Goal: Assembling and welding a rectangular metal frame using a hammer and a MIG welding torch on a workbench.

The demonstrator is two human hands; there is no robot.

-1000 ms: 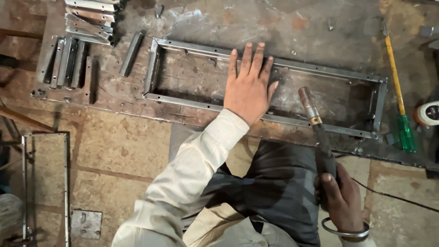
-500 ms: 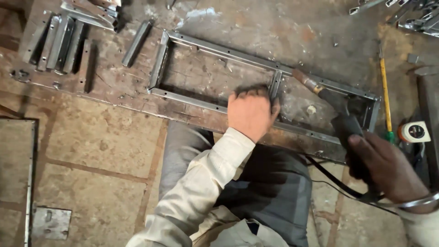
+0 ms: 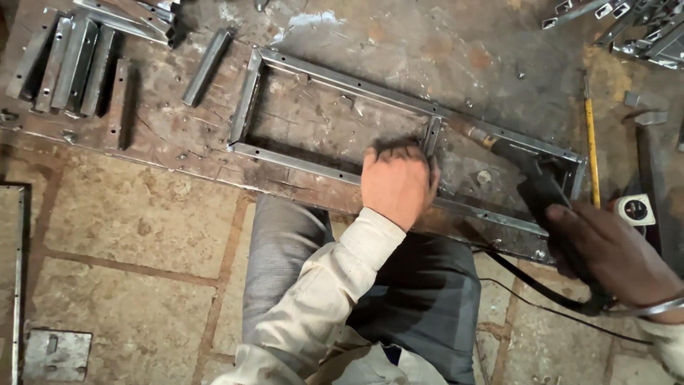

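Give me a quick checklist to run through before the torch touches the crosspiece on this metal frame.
1. Left hand bears on the short crosspiece: ok, it presses right at the piece's near end.
2. Crosspiece sits between the two long rails of the metal frame: ok, roughly square to them.
3. Right hand grips the torch: ok, closed around the handle.
4. Torch tip at the joint: ok, it points at the crosspiece's far end.
5. Left fingers away from the tip: not ok, they lie close beside it.
6. Cable free of snags: cannot tell, it runs out of view.
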